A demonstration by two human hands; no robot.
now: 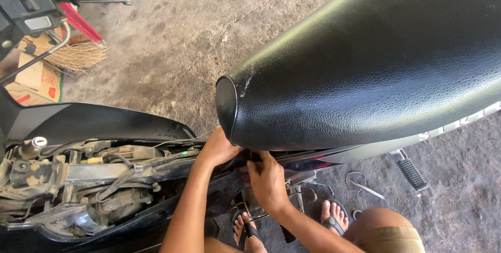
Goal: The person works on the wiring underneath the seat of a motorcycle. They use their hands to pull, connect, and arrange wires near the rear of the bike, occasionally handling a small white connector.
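Seen from above, a person crouches beside a motorbike on a cracked grey concrete floor point(209, 39). Both hands work under the front tip of the long black textured-leather seat point(365, 60), where it meets the glossy black plastic side panel point(94, 120). The left hand point(218, 148) presses flat against the underside of the seat nose, fingers tucked out of sight. The right hand point(267, 180) curls around something at the frame just below; whether it pinches a fastener or only the panel edge cannot be told, as the fingertips are hidden.

To the left lies the exposed grimy engine bay with grey metal parts and black cables point(88, 180). Bare feet in black sandals point(334, 219) sit directly beneath the hands.

Risks, as a judgement: a small part could slip and drop onto the toes or vanish into the bay; fingers could be nipped between seat and frame; the loose thin wire point(177, 141) could snag.
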